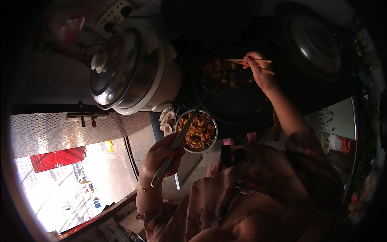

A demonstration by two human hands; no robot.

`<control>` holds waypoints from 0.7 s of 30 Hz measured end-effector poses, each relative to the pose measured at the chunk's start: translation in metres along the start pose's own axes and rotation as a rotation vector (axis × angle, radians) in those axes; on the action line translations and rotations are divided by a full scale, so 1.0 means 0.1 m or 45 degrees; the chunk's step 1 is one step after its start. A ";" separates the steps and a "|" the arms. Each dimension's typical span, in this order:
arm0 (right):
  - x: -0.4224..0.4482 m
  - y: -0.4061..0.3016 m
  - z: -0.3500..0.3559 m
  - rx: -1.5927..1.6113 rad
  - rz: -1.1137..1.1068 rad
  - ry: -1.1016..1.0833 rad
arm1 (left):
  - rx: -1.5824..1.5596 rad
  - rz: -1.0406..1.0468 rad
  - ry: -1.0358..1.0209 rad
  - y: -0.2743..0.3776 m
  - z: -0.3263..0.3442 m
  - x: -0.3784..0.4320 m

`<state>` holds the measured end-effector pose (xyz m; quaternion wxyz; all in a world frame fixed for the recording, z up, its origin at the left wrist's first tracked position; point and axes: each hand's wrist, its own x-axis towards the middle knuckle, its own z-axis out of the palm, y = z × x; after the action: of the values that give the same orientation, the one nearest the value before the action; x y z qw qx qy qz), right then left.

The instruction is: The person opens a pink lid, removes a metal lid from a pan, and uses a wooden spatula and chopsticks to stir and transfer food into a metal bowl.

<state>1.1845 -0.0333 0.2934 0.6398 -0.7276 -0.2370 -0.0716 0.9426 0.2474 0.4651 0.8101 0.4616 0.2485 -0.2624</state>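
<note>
My left hand [164, 155] grips the long metal handle [181, 137] of a cooking utensil, a ladle or spatula. Its far end reaches into a dark wok [235, 103], where shadow hides its shape. Pinched in my right hand [257, 68] is a pair of wooden chopsticks [263, 61], their tips at the cooked food [220, 71] in the far part of the wok. A round bowl [216, 133] filled with chopped, mixed food [198, 133] stands at the wok's near left edge. The utensil's handle crosses above this bowl.
To the left stands an electric cooker [148, 75] with a domed metal lid [118, 69]. A crumpled cloth [167, 121] lies beside the bowl. Another large lid [316, 45] sits at the far right. A power strip [115, 15] is at the back left, and a bright doorway [75, 187] opens lower left.
</note>
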 end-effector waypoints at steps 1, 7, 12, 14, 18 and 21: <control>0.02 0.00 0.02 -0.032 0.001 0.014 | -0.005 -0.010 -0.008 0.02 -0.01 0.02; 0.07 0.12 0.12 0.274 0.110 0.032 | 0.037 -0.016 0.027 0.01 0.05 0.07; -0.14 -0.08 0.01 0.470 0.131 -0.061 | -0.064 -0.001 0.013 -0.18 -0.08 0.08; -0.12 -0.08 -0.01 0.342 0.104 0.013 | -0.071 0.006 0.040 -0.26 -0.11 0.07; -0.02 0.15 0.10 0.334 0.165 0.078 | -0.002 0.071 0.037 -0.39 -0.16 0.03; -0.04 0.22 0.19 0.628 0.249 0.113 | 0.012 0.061 0.082 -0.43 -0.16 0.02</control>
<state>1.1869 -0.0172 0.2687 0.8114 -0.5653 -0.1474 0.0187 0.9135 0.2419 0.4302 0.8055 0.4795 0.2622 -0.2293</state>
